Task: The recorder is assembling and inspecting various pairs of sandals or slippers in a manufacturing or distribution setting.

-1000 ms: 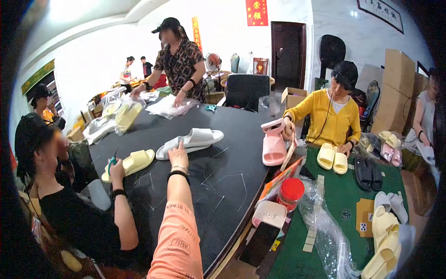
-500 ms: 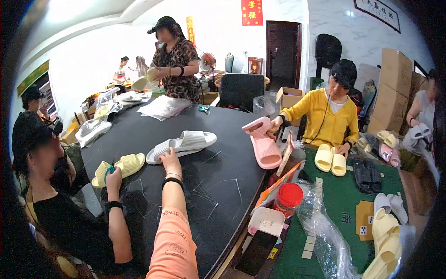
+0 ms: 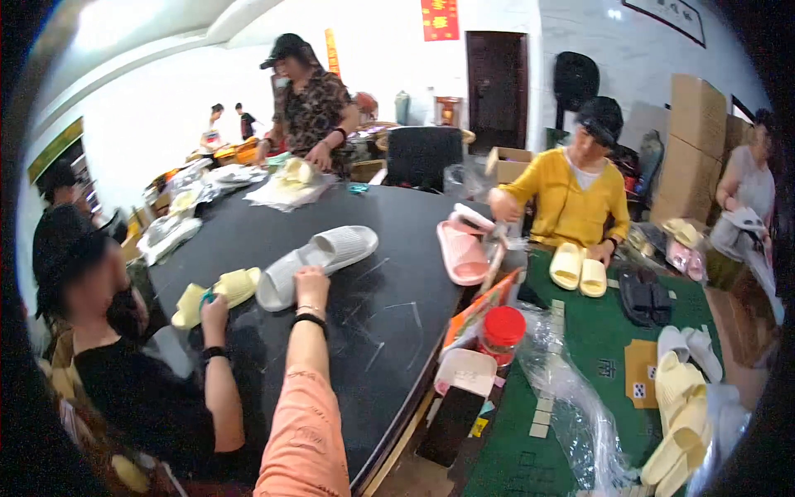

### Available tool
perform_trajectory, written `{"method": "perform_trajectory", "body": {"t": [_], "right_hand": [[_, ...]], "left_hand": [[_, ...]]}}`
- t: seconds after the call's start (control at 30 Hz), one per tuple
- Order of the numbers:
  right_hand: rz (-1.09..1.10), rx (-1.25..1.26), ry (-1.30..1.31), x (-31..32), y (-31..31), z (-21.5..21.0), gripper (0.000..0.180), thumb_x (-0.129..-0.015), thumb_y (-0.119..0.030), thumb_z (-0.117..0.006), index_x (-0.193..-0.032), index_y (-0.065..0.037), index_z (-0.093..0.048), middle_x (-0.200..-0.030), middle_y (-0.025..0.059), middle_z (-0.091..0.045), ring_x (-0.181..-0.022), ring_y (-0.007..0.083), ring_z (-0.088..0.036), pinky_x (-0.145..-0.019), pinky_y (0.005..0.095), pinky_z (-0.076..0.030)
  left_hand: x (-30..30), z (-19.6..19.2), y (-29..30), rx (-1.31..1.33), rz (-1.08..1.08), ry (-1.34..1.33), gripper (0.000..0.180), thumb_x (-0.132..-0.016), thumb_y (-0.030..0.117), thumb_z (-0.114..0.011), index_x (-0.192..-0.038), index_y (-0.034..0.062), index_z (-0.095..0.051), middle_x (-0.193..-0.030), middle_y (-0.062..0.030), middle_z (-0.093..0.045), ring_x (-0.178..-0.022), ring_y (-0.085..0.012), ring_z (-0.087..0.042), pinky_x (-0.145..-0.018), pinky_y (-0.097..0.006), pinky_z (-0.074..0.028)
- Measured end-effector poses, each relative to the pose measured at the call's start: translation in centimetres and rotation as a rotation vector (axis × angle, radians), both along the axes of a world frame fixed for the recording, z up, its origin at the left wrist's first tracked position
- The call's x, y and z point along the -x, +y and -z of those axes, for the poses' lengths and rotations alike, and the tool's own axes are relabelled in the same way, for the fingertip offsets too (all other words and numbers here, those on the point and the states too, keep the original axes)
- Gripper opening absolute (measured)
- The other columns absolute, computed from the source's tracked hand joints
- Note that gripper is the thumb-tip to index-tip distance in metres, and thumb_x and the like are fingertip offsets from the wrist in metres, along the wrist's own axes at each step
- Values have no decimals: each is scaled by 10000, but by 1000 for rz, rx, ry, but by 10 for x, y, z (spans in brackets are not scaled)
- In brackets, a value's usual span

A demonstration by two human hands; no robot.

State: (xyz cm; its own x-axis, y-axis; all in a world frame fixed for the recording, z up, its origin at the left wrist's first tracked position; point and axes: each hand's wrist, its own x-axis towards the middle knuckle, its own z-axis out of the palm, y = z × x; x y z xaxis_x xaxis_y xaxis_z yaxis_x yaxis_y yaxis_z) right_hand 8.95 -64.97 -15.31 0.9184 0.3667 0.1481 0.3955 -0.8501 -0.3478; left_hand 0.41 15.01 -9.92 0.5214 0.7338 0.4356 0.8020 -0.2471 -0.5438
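My left hand (image 3: 311,290) reaches forward over the dark table, its fingers closed at the near side of a light grey slipper (image 3: 280,286). The matching grey slipper (image 3: 348,247) lies just beyond it, to the right, sole down. My right hand is not in view. To the left of my hand, a co-worker in black holds a small teal-handled tool (image 3: 207,298) by a pair of pale yellow slippers (image 3: 236,286). The tool's blades are too small to make out.
Thin clear strips (image 3: 383,348) lie about the dark table (image 3: 356,398). Pink slippers (image 3: 462,253) stand by its right edge. A red-lidded jar (image 3: 503,331), a phone (image 3: 450,425) and a green mat (image 3: 513,447) with yellow slippers (image 3: 683,431) are at my right. Co-workers surround the tables.
The near grey slipper has turned at my hand, its left end swinging nearer. The standing co-worker has lowered yellow slippers onto the plastic bags. The pink slippers' upper one has tipped lower.
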Motion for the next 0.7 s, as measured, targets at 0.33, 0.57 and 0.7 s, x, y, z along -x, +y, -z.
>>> {"method": "perform_trajectory", "body": {"t": [0.33,0.57,0.7], "right_hand": [[17,-76,8,3,-11,6,250,-837,-194,-492,-997,-6,-529,-967,183,-511,-927,346,-454,-844,409,-351],[-83,-353,24,-21,-41,-6,197,-839,-167,-524,-909,13,-563,-852,148,-569,-754,279,-540,-697,340,-440],[-121,-681,163,-38,-17,-51,269,-842,-128,-496,-1075,9,-496,-937,142,-523,-777,198,-502,-746,312,-432]], "left_hand": [[12,-116,-110,23,315,-515,274,-695,38,-545,-952,99,-619,-991,-130,-500,-923,-284,-527,-687,-334,-496],[8,-192,-262,-135,904,-513,378,-645,39,-545,-1011,129,-578,-905,-88,-485,-826,-243,-511,-634,-333,-475],[-18,-183,-352,-61,1394,-248,250,-676,114,-542,-916,119,-612,-812,-42,-468,-745,-198,-494,-666,-295,-456]]}}
